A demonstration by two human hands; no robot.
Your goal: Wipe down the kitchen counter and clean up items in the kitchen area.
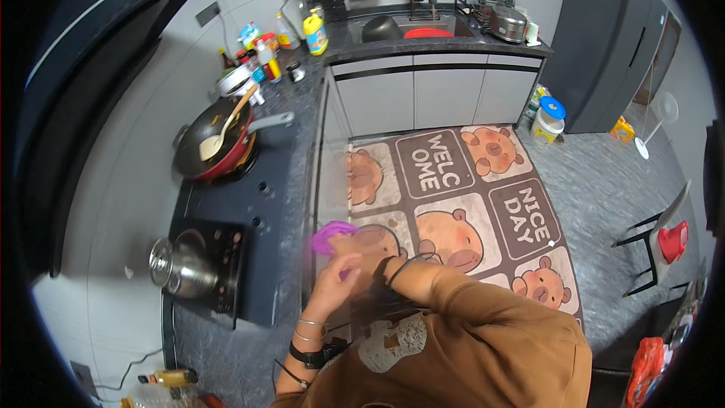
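Note:
A purple cloth (334,236) lies under the fingers of my right hand (352,249), which is shut on it at the front face of the counter, below the countertop edge. My left hand (336,283) is close beside the right one, its fingers apart and nothing seen in it. A bracelet and a dark watch are on the left wrist. To the left, a black and red wok (212,147) with a wooden-handled spatula (226,124) in it rests on the black cooktop (232,198).
A steel pot (184,272) stands on an induction cooker (229,255). Bottles and a yellow jug (315,35) stand at the counter's corner. A sink (459,24) holds a dark pan and a red basin (429,33). A patterned mat (481,184) covers the floor; a chair stands at right.

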